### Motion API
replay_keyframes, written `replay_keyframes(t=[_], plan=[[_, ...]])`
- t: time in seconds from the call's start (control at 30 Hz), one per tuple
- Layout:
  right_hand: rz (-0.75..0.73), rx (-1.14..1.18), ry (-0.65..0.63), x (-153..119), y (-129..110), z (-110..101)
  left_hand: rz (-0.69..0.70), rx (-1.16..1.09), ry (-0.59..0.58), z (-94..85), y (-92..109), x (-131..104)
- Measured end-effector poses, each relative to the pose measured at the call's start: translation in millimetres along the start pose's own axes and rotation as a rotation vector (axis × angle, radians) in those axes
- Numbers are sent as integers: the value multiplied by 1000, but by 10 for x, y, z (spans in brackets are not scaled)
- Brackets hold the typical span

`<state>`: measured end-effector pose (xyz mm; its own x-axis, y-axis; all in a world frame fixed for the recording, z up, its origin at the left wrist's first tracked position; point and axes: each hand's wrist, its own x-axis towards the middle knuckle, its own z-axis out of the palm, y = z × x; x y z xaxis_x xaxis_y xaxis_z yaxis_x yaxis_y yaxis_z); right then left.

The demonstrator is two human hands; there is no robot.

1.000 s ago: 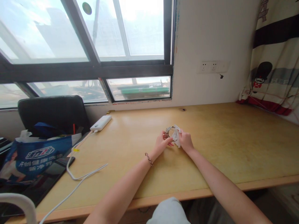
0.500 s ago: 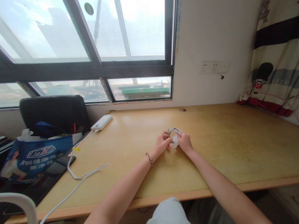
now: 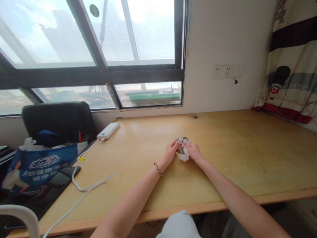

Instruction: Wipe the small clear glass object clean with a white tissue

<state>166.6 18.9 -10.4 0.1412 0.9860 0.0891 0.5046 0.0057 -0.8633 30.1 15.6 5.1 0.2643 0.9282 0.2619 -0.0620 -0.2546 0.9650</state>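
Observation:
My left hand [image 3: 171, 149] pinches a small shiny brown-and-silver thing [image 3: 181, 149], curved and metallic-looking, whose exact kind I cannot make out. Right beside it, my right hand [image 3: 194, 151] is closed on a crumpled white tissue [image 3: 183, 156]. The tissue presses against the shiny thing and hangs a little below it. Both hands are close together above the middle of the wooden desk [image 3: 235, 155]. A beaded bracelet [image 3: 158, 169] circles my left wrist.
A white power bank [image 3: 108, 131] with a white cable [image 3: 80, 189] lies on the desk's left side. Farther left are a blue printed bag [image 3: 41, 168], a dark flat panel [image 3: 47, 195] and a black chair back [image 3: 58, 119]. A cable hole [image 3: 194, 116] sits at the rear edge.
The gap that showed between the shiny thing and the tissue has closed. The shiny thing has turned to show a broader face, and the tissue now hangs lower. Both hands have barely shifted.

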Motion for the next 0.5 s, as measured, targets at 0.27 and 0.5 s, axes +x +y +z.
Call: replay_keyframes(t=[0.27,0.5], plan=[[211,537,-311,-81,-44,-8,-31,-29,-103,49,80,-11],[-160,-197,130,5,17,-89,-100,-82,-81,1,-132,71]])
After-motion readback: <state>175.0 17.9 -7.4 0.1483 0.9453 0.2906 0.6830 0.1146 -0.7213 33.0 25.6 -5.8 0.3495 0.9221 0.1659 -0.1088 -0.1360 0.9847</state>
